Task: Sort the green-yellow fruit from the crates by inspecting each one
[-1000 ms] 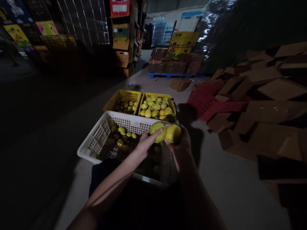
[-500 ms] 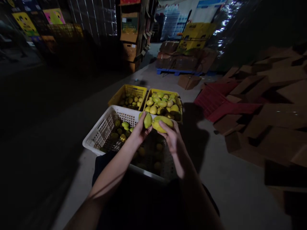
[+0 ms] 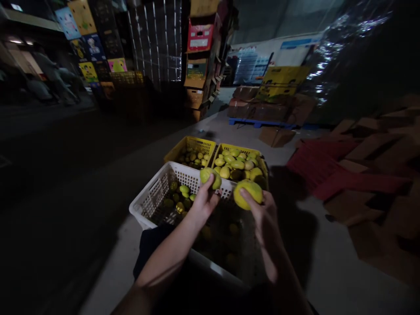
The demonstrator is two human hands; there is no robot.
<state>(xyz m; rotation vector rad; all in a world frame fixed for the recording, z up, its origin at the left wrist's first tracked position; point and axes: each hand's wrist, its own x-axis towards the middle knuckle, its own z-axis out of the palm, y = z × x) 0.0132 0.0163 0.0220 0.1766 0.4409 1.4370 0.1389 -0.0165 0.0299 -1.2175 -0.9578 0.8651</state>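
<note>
My left hand (image 3: 206, 202) is closed around a green-yellow, mango-like fruit (image 3: 210, 177), held over the far rim of the white crate (image 3: 149, 192). To its right, my right hand (image 3: 264, 212) grips a larger yellow mango-like fruit (image 3: 247, 195), thumb across its near side. The two fruits are apart. Inside the white crate lie several green and yellow fruits (image 3: 184, 190); its right part is in deep shadow. Just beyond it, a yellow crate (image 3: 241, 148) is heaped with similar fruits (image 3: 236, 164).
A second yellow crate (image 3: 177, 151) with fruit stands at the back left. Red plastic crates (image 3: 321, 168) and cardboard boxes (image 3: 370, 210) lie to the right. Farther back are a blue pallet (image 3: 259, 124) with boxes and a tall carton stack (image 3: 197, 65). People (image 3: 52, 74) are dimly visible far left.
My hands have moved apart, each still holding its fruit. The right-hand fruit has turned end-on. The view has tilted up and shifted left, so the crates appear lower and farther right.
</note>
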